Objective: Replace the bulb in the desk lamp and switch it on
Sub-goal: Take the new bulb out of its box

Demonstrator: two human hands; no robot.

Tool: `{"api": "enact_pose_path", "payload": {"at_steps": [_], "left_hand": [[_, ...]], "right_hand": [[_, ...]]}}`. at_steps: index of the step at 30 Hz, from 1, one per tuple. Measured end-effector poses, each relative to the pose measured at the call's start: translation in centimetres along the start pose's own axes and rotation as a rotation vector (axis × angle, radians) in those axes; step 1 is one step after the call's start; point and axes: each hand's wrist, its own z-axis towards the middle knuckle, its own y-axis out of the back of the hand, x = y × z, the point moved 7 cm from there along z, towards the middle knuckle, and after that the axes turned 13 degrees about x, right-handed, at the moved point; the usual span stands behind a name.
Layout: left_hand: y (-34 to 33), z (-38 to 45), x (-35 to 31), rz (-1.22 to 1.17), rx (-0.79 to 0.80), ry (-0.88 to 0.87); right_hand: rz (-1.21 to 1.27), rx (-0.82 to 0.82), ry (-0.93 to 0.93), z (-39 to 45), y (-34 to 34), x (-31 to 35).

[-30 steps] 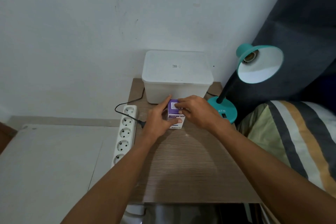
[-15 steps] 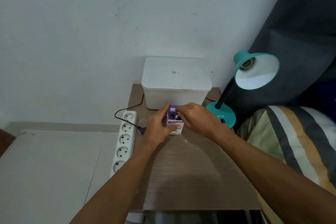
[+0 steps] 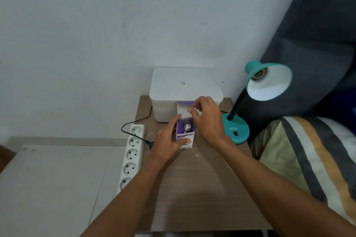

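Observation:
A small purple and white bulb box (image 3: 185,137) stands on the wooden table (image 3: 196,183), gripped by my left hand (image 3: 169,140). My right hand (image 3: 207,116) pinches the box's top flap (image 3: 183,110), which stands lifted up. Inside the box the metal screw base of a bulb (image 3: 187,127) shows. The teal desk lamp (image 3: 268,82) stands at the table's right; its shade tilts toward me with a bare socket (image 3: 259,74) and no bulb. Its round base (image 3: 236,131) carries a black switch (image 3: 235,133).
A white lidded plastic container (image 3: 185,86) sits at the back of the table against the wall. A white power strip (image 3: 132,156) lies at the table's left edge with a black plug (image 3: 149,143) and cord. A striped pillow (image 3: 312,159) and dark fabric fill the right.
My right hand has lifted the box's top flap open, and the bulb's metal base now shows inside. My left hand still holds the box in place.

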Motion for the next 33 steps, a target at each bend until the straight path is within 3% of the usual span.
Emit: {"api": "enact_pose_path", "payload": {"at_steps": [6,18,23,33], "left_hand": [[0.1,0.0,-0.2,0.008,-0.006,-0.019],[-0.3,0.0,0.1,-0.047,0.012,0.019],[-0.2,0.1,0.1,-0.021,0.032,0.028],[-0.2,0.1,0.1,-0.074,0.021,0.056]], "right_hand": [[-0.134,0.335,0.051,-1.4,-2.6,-0.5],[-0.269,0.578,0.013,-0.4,-4.2,-0.3],[-0.190,0.505,0.044,-0.6,-4.4,-0.1],[0.124,0.059,0.091,-1.1,-0.2,0.7]]}}
